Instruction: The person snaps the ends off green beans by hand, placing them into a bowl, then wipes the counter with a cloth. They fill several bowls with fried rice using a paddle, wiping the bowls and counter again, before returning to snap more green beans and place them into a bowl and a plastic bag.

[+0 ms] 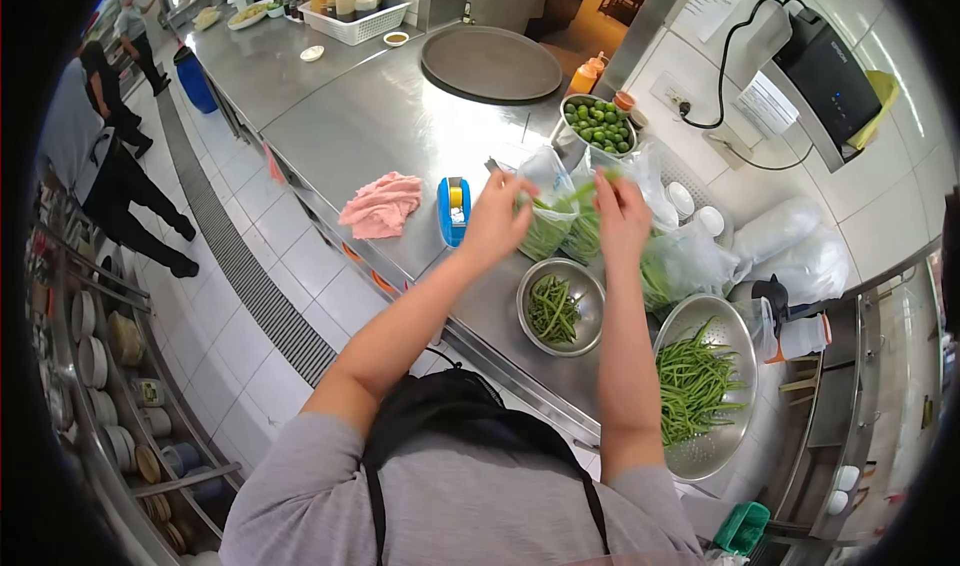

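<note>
My left hand [500, 218] is closed in a pinch above the plastic bags; a small greyish thing shows by its fingertips, too blurred to name. To its right, my right hand [622, 211] pinches a green bean [602, 178], smeared by motion. Below and between the hands stand clear plastic bags [548, 171] with greens inside. A small steel bowl [527, 316] of short green bean pieces [553, 309] sits under them. At the right, a large steel colander [735, 454] holds many long green beans [695, 386].
A blue tape dispenser [454, 228] and pink cloth [382, 204] lie on the steel counter [310, 106]. Farther back are a round tray [490, 63], a bowl of limes [598, 124] and a basket of bottles [365, 28]. A printer [828, 81] hangs right; people [120, 166] stand left.
</note>
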Motion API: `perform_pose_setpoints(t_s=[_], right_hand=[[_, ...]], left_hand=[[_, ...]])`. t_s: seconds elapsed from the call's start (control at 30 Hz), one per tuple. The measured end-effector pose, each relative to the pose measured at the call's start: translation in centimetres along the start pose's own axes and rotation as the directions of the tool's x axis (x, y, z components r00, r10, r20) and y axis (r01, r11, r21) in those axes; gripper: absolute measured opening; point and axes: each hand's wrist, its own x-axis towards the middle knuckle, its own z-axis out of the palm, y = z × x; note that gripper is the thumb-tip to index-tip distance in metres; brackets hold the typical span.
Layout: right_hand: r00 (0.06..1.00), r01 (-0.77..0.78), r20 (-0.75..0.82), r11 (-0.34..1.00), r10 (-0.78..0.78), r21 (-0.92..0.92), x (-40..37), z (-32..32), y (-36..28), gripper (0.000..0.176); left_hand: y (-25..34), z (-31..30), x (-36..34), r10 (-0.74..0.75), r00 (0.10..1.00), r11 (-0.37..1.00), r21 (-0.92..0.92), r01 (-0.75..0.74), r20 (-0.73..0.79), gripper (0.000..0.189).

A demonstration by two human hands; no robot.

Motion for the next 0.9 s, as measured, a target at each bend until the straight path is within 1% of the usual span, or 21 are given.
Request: perform_pose_setpoints(t_s=[0.07,0.1,0.13,0.17,0.2,0.23,0.27,0.3,0.33,0.37,0.4,0.43,0.47,0.53,0.57,0.6,0.63,0.67,0.73,0.8,0.9], right_hand=[[0.97,0.233,0.104,0.965,-0.221,-0.122,2.5,2.0,1.0,0.015],[0.968,0.238,0.107,0.963,-0.225,-0.126,2.7,2.8,2.0,0.015],[0.917,0.313,0.347,0.896,-0.198,-0.316,3.0,3.6,2.9,0.015],[0.825,0.414,0.555,0.781,-0.105,-0.468,3.3,4.0,3.9,0.015],[0.828,0.413,0.551,0.78,-0.105,-0.47,3.3,3.9,3.8,0.015],[0.864,0.386,0.477,0.818,-0.159,-0.427,3.2,3.7,3.4,0.016],[0.893,0.366,0.399,0.85,-0.207,-0.379,3.0,3.5,2.9,0.017],[0.892,0.366,0.404,0.849,-0.203,-0.381,2.9,2.8,1.7,0.017],[0.956,0.227,0.255,0.918,-0.146,-0.326,2.5,1.5,-0.1,0.015],[0.993,0.088,0.104,0.965,-0.063,-0.249,1.7,0.4,-1.2,0.014],[0.992,0.075,0.116,0.965,-0.046,-0.252,0.8,-0.7,-1.4,0.014],[0.997,0.027,0.08,0.975,-0.01,-0.221,-0.4,-1.8,-1.4,0.014],[0.998,-0.027,0.042,0.982,0.036,-0.189,-2.1,-2.7,-1.2,0.014],[0.996,-0.073,0.04,0.98,0.082,-0.184,-5.1,-3.7,-1.1,0.011],[0.995,-0.089,0.033,0.981,0.096,-0.172,-6.1,-4.1,-1.1,0.008],[0.995,-0.091,0.025,0.981,0.097,-0.173,-7.0,-4.3,-1.1,0.008],[0.997,-0.038,0.059,0.976,0.052,-0.217,-8.0,-4.4,-1.0,0.008],[0.996,0.018,0.094,0.965,0.007,-0.26,-9.0,-4.6,-0.8,0.007],[0.992,-0.012,0.117,0.958,0.047,-0.286,-10.7,-5.5,-0.9,0.007],[0.984,-0.037,0.154,0.942,0.093,-0.334,-12.4,-6.7,-0.7,0.006],[0.98,-0.079,0.144,0.93,0.139,-0.358,-14.6,-8.2,-0.5,0.006]], left_hand=[[-0.7,0.1,2.5,-0.055,0.998,0.998,0.016,0.055,-0.035,0.023],[-1.5,0.3,3.4,-0.084,0.996,0.996,-0.001,0.084,-0.018,0.021],[-1.6,0.2,4.1,-0.108,0.994,0.994,-0.017,0.108,-0.004,0.018],[-1.6,0.0,4.3,-0.237,0.968,0.968,-0.062,0.242,0.079,0.016],[-0.9,-0.6,4.1,-0.233,0.969,0.969,-0.063,0.238,0.081,0.016],[0.0,-1.4,3.5,-0.329,0.926,0.897,-0.246,0.368,0.187,0.016],[0.6,-1.7,2.8,-0.396,0.866,0.771,-0.403,0.494,0.304,0.015],[0.0,-0.8,1.6,-0.364,0.864,0.767,-0.414,0.49,0.349,0.014],[0.9,-1.0,0.6,-0.377,0.857,0.759,-0.414,0.503,0.351,0.014],[2.4,-1.5,-0.2,-0.255,0.843,0.865,-0.278,0.419,0.474,0.014],[3.1,-1.8,-0.9,-0.147,0.785,0.942,-0.157,0.297,0.602,0.013],[2.3,-2.0,-1.3,-0.162,0.841,0.982,-0.004,0.191,0.517,0.013],[-0.2,-1.2,-1.9,-0.208,0.89,0.978,0.067,0.198,0.405,0.012],[-2.8,-1.0,-2.1,-0.289,0.843,0.942,0.292,0.166,0.453,0.015],[-4.0,-0.4,-3.1,-0.29,0.841,0.942,0.292,0.166,0.458,0.015],[-5.2,0.5,-4.5,-0.149,0.845,0.956,0.293,-0.01,0.514,0.017],[-6.0,1.1,-5.7,-0.005,0.822,0.941,0.28,-0.188,0.57,0.02],[-6.3,1.4,-6.8,0.006,0.817,0.942,0.272,-0.199,0.576,0.02],[-6.0,1.1,-9.0,0.029,0.747,0.88,0.338,-0.334,0.664,0.021],[-5.3,-0.4,-9.9,0.106,0.742,0.872,0.296,-0.389,0.663,0.008],[-5.1,-1.6,-10.7,0.11,0.745,0.845,0.333,-0.419,0.658,0.007]])
